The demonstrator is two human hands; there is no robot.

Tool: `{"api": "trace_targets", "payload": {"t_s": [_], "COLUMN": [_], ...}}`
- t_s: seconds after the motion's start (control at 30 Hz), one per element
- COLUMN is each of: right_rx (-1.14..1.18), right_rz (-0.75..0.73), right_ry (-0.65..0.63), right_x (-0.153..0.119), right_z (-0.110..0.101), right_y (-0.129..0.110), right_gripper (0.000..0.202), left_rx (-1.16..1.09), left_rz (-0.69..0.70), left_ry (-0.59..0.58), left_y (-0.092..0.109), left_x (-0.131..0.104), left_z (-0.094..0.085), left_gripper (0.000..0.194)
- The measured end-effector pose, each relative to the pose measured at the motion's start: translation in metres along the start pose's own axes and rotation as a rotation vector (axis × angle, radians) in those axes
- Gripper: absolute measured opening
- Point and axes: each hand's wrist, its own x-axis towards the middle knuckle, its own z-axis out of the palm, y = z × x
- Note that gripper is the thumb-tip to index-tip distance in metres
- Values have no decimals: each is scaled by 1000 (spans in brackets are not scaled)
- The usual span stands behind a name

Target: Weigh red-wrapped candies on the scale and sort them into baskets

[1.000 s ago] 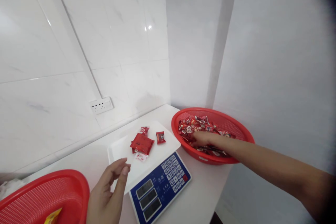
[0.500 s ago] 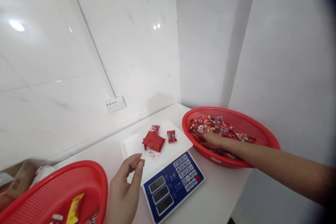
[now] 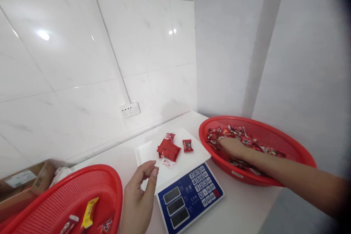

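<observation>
My left hand (image 3: 139, 193) hovers at the near left edge of the scale's white pan (image 3: 148, 153). Its fingers are loosely curled, thumb and forefinger slightly apart, and nothing shows between them. On the pan lie red wrapped snack packets (image 3: 169, 149), piled partly over a whitish wrapper (image 3: 167, 162). A smaller red packet (image 3: 188, 146) lies apart to their right. My right hand (image 3: 233, 148) reaches into the right red basket (image 3: 296, 153), down among many red snack packets (image 3: 246, 140). Its fingers are hidden there, so any hold is out of sight.
The scale's blue keypad panel (image 3: 190, 199) faces me on the white table (image 3: 236, 204). Left of it stands another red basket (image 3: 109, 175) with a yellow packet (image 3: 90, 212) and a few red ones. Behind that is a cardboard box (image 3: 41, 179). Walls close off the back and right.
The view has shifted, so everything sits a little farther right in it. My right hand remains among the packets, and my left keeps its curled pose beside the pan.
</observation>
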Motion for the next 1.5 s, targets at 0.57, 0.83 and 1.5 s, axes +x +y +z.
{"api": "trace_targets", "payload": {"t_s": [0.57, 0.83, 1.5], "right_rx": [192, 37, 163], "right_rz": [-326, -181, -284], "right_ry": [34, 81, -25], "right_x": [16, 1, 10], "right_z": [30, -19, 13], "right_y": [-177, -148, -109], "right_gripper": [45, 39, 39], "left_rx": [-59, -55, -51], "left_rz": [31, 19, 21], "left_ry": [38, 13, -4], "left_y": [1, 1, 3], "left_x": [0, 4, 1], "left_z": [1, -1, 0], "left_gripper": [39, 39, 36]}}
